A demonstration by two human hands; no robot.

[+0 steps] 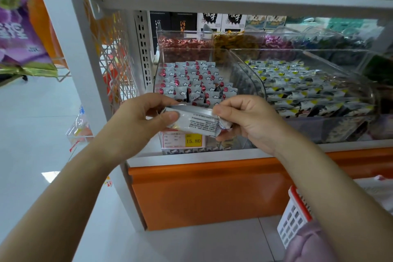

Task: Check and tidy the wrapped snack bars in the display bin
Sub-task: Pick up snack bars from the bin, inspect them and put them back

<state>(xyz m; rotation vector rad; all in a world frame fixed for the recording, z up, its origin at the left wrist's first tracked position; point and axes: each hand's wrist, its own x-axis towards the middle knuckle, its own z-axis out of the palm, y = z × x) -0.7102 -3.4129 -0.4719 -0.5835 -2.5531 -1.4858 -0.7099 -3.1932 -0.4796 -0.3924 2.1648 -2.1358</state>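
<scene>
In front of clear display bin (251,83), above shelf edge: left hand (144,121) and right hand (246,119) each pinch one end of silver snack bar (197,122), printed back up. Risk, as judged: pinch slips, bar drops to floor; careless return topples neat upright rows in bin.

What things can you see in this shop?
Snack bar: one, silver, before the left bin.
Left bin: one, clear, on the shelf.
Red-dotted bars: many, silver, rows in left bin.
Right bin: one, clear, beside it.
Yellow-cornered bars: many, grey-black, in right bin.
Price tag: one, yellow-white, left bin's front.
Basket: one, white with red rim, bottom right.
Left hand: one, pinching the bar's left end.
Right hand: one, pinching its right end.
</scene>
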